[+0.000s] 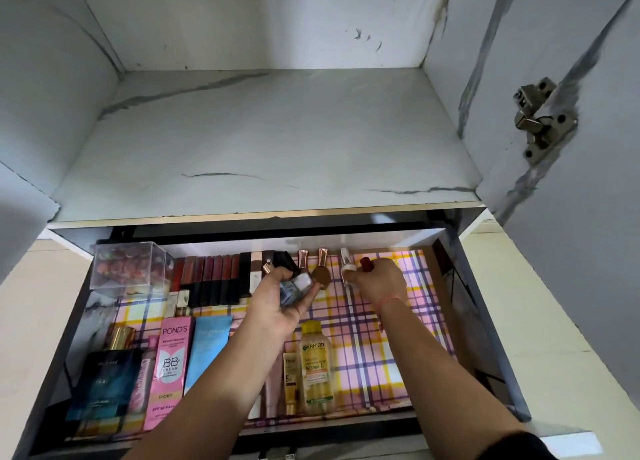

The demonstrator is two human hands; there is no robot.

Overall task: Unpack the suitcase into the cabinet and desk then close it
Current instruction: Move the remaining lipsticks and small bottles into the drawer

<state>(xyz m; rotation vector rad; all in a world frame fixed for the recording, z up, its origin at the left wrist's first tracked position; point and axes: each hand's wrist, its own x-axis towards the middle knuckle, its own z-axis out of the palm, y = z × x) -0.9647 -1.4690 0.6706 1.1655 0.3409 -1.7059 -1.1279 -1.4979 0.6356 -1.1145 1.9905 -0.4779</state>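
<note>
Lying along the back wall of the open drawer [329, 428], the small nail-polish bottles form a row, each long axis running 12 to 6 o'clock with the cap at 12. See the brown bottle with the rose-gold cap [320, 272] and the clear bottle [345, 255] just beside it. At the row's 3 o'clock end comes the red-topped bottle [365, 264], and the right hand [377, 279] is on it, palm down, fingers curled over it. Its body is hidden, so I cannot tell whether it is down on the pink-and-yellow plaid liner [381, 355].

Now the one to watch: the blue-grey glass bottle [300, 282] sits in the left hand [277, 307], palm up, fingers cupped round it, thumb alongside. It lies at 9 o'clock from the right hand, close by, its rose-gold cap tilted toward 11.

Bare liner opens at 3 o'clock of the right hand, so that hand looks nearer the free slot. The likely call is a pass across from the left hand.

Further out at 9 o'clock stand the dark red lipstick tubes [211, 276] and the clear plastic box [131, 265]. At 6 o'clock lies the yellow Garnier bottle [316, 366].
</note>
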